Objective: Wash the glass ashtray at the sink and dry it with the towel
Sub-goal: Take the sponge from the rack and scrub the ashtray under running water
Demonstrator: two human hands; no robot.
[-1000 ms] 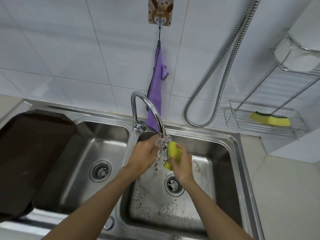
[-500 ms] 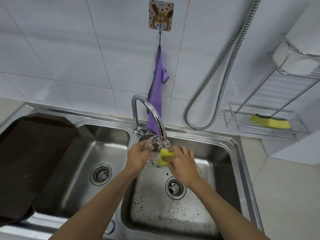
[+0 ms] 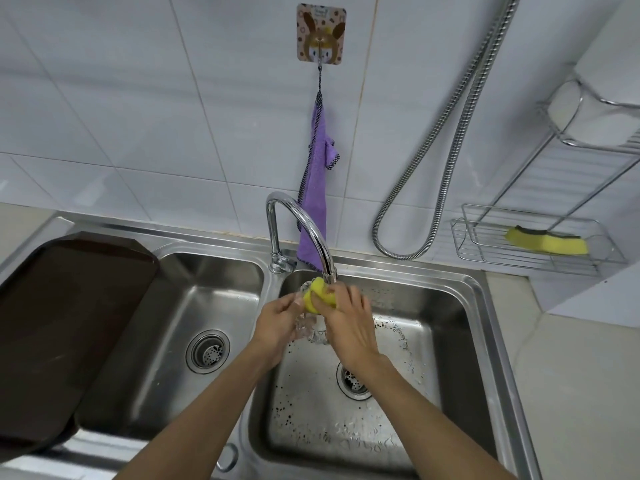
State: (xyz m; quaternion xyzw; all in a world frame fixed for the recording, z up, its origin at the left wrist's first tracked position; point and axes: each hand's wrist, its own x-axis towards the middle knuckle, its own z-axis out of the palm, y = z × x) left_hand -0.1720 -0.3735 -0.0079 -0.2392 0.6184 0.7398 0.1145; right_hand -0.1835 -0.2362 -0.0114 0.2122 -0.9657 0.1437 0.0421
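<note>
While the glass ashtray [image 3: 310, 323] sits over the right basin under the faucet [image 3: 304, 230] spout, the left hand [image 3: 277, 323] grips its edge and the right hand [image 3: 349, 323] presses a yellow sponge [image 3: 318, 294] into it. The steel double sink [image 3: 478, 306] meets white tiled wall [image 3: 138, 116]; a purple towel [image 3: 315, 188] hangs from a hook [image 3: 321, 32].

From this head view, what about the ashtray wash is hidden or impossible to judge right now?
- Glass ashtray: mostly covered by the left hand, right hand and yellow sponge; transparent, so any remaining dirt is unreadable.
- Water flow at the faucet spout: hidden behind sponge and fingers.
- Brown tray: cut off by the left edge.
- Upper rack shelf: cut off by the right edge.
</note>
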